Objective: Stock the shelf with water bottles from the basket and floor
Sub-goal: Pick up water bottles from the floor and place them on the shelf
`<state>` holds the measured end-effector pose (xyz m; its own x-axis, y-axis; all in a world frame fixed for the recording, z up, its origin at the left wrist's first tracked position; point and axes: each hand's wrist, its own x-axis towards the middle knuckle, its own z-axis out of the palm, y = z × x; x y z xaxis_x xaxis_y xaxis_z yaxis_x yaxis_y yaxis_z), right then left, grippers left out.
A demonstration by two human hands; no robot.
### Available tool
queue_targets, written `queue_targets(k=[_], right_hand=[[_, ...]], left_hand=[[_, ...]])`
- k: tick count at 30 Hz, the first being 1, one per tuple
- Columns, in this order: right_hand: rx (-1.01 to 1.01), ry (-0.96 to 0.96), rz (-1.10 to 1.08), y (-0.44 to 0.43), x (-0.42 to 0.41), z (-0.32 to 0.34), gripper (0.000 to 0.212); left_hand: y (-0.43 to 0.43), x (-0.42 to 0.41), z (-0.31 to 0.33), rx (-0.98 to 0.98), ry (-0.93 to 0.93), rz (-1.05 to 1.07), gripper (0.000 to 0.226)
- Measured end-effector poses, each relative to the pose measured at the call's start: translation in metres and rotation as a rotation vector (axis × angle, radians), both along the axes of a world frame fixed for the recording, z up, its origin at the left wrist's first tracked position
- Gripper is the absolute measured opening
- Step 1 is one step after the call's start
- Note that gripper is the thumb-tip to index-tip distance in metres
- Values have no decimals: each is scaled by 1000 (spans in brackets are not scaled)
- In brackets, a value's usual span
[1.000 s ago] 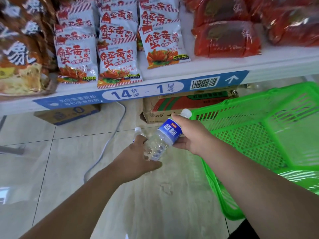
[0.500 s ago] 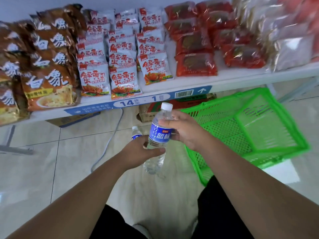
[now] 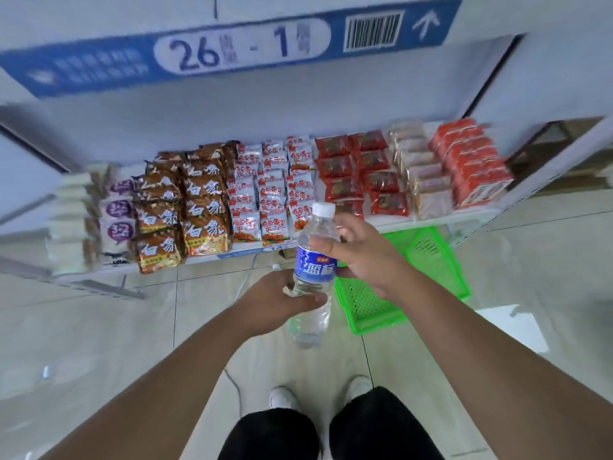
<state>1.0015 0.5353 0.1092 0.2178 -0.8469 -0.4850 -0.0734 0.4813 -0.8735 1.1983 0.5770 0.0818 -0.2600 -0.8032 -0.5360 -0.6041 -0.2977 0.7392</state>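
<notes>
I read the water bottle (image 3: 314, 271) as clear w/ blue label, white chars; cap (image 3: 324, 210) white. Basket (image 3: 435, 260) bright green, lattice mesh. Shelf tag (image 3: 109, 66) blue, white oval, black barcode. Noodle packs (image 3: 205, 207) brown w/ white chars; snack packs (image 3: 275, 197) white w/ red stripes. Trousers (image 3: 381, 426) black.

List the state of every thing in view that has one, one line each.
water bottle: capped, near upright, held in both hands.
left hand: grips the bottle's lower body.
right hand: pinches the bottle near its label's top.
second bottle cap: peeks behind the left hand; rest hidden.
green basket: on the floor, no bottles showing in it.
lower shelf: filled with snack packets.
</notes>
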Motion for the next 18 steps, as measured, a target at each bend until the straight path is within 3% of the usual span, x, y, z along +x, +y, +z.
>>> queue_targets(k=[7,9,12,16,18], right_hand=[[-202,7,19,18,-15,135,94],[-251,-4,22,22,-20,164,84],[-379,-15,57,20,-24,204,53],[-465,-12,49,17,-28,257,54],[-511,-8,65,15,-29,277,41]], left_hand=[[12,-17,139,-121,71,-21,36],[16,-22,169,-172,77,-14,36],[19,-28,204,-226,113,20,44],[22,-37,251,-303,143,51,38],[23,-40,266,-339,166,64,31]])
